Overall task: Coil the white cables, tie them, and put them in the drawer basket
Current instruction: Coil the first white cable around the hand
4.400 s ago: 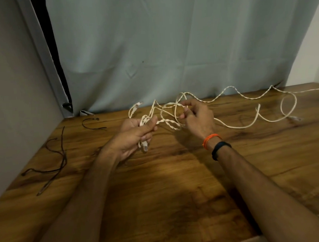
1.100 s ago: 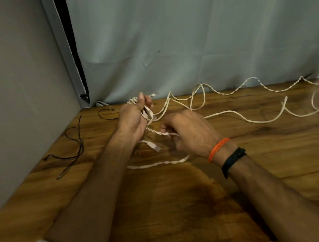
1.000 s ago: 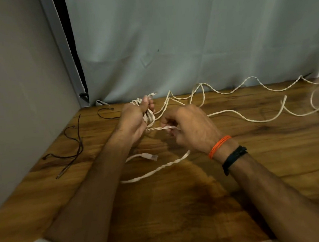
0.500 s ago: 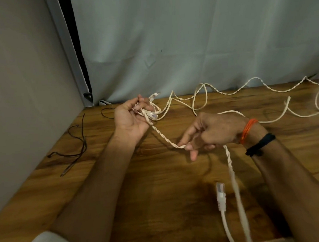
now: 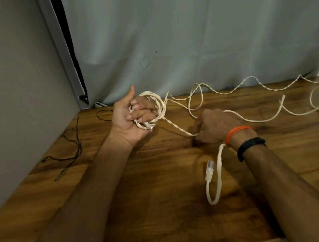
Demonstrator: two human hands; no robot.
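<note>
A small coil of white cable is looped around the curled fingers of my left hand, palm up with the thumb raised, and a plug end pokes out below the fingers. A twisted strand runs from the coil to my right hand, which pinches it just above the wooden table. Below my right wrist the cable hangs in a loop ending in a white network plug. More white cable snakes along the table's back edge to the right. No drawer basket is in view.
Thin black cords lie on the table's left side by the grey wall. A pale curtain hangs behind the table. The table's near edge runs along the bottom right.
My left hand has turned palm up with the coil round its fingers and the thumb lifted. My right hand has slid along the strand to the right and lower, drawing it taut.
</note>
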